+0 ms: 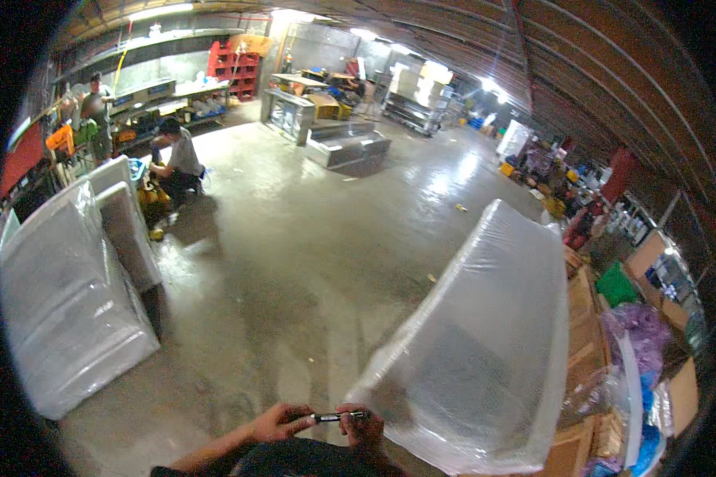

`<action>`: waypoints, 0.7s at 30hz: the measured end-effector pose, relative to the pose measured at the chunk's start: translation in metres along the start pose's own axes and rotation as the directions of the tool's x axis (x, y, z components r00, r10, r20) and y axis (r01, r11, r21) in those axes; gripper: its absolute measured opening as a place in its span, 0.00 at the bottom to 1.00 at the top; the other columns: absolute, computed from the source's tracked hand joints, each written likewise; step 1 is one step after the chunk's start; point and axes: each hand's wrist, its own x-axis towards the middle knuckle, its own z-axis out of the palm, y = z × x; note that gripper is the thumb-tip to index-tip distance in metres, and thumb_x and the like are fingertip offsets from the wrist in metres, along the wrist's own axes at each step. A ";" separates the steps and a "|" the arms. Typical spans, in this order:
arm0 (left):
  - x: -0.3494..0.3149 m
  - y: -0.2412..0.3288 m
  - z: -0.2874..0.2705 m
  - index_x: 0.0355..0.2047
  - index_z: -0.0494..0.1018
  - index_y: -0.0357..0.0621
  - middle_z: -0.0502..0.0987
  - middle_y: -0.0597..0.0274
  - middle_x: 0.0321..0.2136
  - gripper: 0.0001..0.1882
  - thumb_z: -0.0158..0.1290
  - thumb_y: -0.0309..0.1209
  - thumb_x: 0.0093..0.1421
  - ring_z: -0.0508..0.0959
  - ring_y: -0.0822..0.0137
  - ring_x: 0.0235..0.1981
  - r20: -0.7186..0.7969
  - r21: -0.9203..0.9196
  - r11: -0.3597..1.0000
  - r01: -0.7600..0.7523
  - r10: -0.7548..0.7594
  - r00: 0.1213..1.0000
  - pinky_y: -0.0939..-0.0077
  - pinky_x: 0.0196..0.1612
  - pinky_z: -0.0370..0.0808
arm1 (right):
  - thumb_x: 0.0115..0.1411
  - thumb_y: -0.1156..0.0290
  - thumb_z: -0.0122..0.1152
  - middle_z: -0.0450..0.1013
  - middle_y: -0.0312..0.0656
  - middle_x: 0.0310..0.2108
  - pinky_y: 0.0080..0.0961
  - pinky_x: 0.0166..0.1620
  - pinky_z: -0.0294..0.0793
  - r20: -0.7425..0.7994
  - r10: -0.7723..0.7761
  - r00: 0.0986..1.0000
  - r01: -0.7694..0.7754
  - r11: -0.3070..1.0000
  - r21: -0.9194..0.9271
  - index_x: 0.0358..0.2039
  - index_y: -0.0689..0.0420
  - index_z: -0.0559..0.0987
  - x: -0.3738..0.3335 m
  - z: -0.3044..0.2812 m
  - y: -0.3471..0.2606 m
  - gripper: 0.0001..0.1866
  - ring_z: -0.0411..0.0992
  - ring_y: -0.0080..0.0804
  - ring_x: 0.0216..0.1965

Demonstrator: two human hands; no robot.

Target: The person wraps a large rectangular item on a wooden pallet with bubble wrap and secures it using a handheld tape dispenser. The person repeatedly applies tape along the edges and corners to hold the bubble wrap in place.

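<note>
At the bottom of the head view, a black marker pen (326,417) with a pale band lies level between my two hands. My left hand (281,423) pinches one end with its fingertips. The other end is gripped by my right hand (361,428), its fingers curled round it. Whether the cap is on or off is too small to tell. Just to the right of my right hand leans a large flat slab wrapped in clear plastic film (485,334).
Another film-wrapped block (71,294) stands at left. Behind it a person (179,159) crouches on the concrete floor (286,238); a second person (97,119) stands by the workbench. Wooden panels (585,334), purple plastic (636,334) and cardboard line the right. Low metal units (346,145) stand farther back.
</note>
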 end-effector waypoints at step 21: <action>0.302 0.045 -0.259 0.48 0.72 0.39 0.79 0.52 0.34 0.17 0.47 0.41 0.70 0.79 0.60 0.33 -0.028 0.296 0.954 0.044 -0.038 0.999 0.63 0.41 0.75 | 0.66 0.65 0.61 0.79 0.38 0.34 0.25 0.44 0.75 -0.008 0.242 0.970 -0.242 0.970 -0.031 0.56 0.59 0.73 0.346 0.005 0.012 0.21 0.76 0.25 0.38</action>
